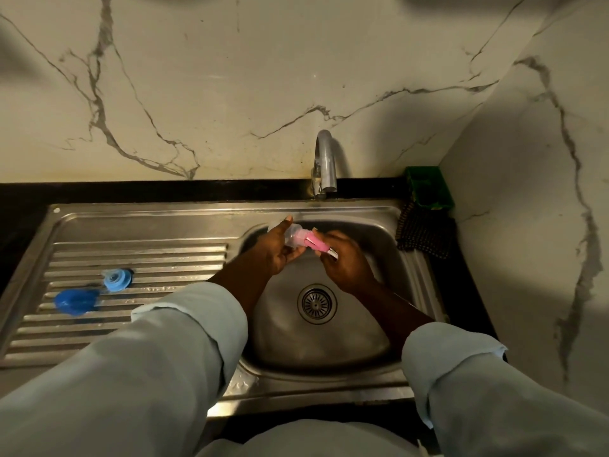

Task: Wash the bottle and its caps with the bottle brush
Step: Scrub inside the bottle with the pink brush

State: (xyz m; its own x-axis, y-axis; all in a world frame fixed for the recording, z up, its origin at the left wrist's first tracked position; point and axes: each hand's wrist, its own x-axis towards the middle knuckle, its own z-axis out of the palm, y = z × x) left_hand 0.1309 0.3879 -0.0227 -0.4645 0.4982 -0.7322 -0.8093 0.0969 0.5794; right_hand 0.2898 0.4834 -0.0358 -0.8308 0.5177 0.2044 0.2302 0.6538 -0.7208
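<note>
The left hand (276, 251) grips the clear bottle (292, 236) on its side over the sink (329, 367) basin, thumb raised along its wall. The right hand (346, 262), just beside it, pinches the pink brush (317, 243), whose end reaches into the bottle. Well to the left of the left hand, a light cap (117, 279) and a dark cap (75, 301) lie near each other on the drainboard (148, 255)

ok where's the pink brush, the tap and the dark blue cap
pink brush (315, 243), head view, on its pink shaft
tap (325, 156), head view, on the curved spout
dark blue cap (76, 301), head view, on its centre
</note>
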